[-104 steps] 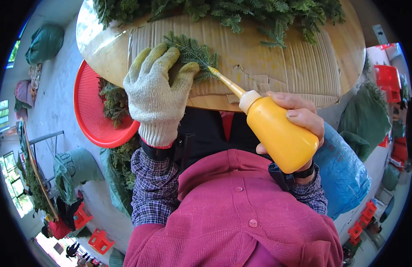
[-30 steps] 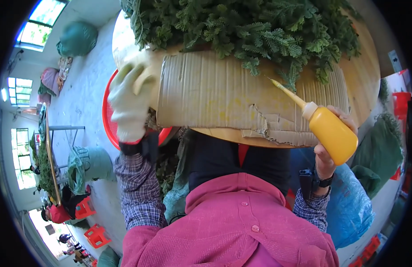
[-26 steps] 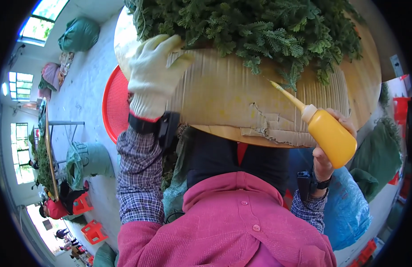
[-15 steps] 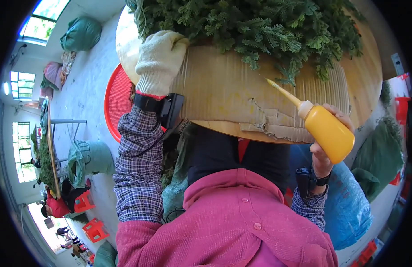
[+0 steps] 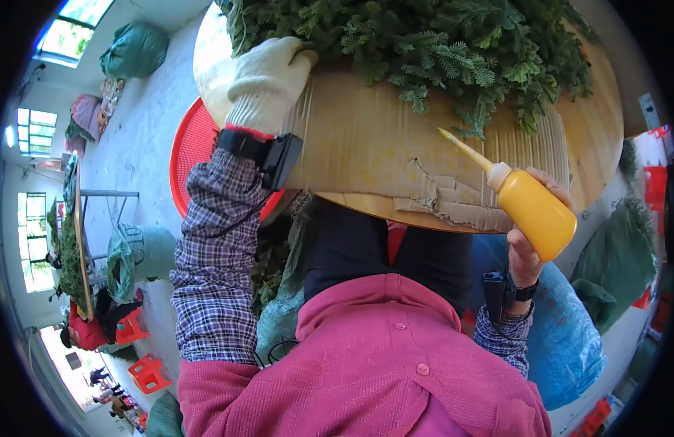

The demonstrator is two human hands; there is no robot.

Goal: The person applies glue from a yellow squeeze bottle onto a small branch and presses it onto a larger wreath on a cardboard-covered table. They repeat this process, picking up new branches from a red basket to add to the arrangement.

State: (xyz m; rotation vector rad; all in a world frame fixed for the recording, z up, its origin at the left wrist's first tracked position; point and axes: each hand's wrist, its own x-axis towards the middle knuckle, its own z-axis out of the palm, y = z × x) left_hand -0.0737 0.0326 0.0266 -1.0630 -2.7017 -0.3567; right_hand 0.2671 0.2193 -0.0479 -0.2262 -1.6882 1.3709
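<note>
My left hand, in a white knitted glove, reaches to the near left edge of a heap of green fir sprigs. Its fingers curl inward, and whatever they hold is hidden. My bare right hand is wrapped round a yellow squeeze bottle with a long tapered nozzle. The bottle leans so that its nozzle points up and left over a cardboard sheet, just short of the sprigs. That cardboard, torn at its near edge, lies on a round wooden table.
Left of the table is a red mesh basket. A blue plastic sack and a green sack stand at the right. Farther left, a person in red is beside another greenery-covered table, near red stools.
My left hand has shifted slightly up and right, farther toward the fir heap. The right hand and the bottle have hardly moved.
</note>
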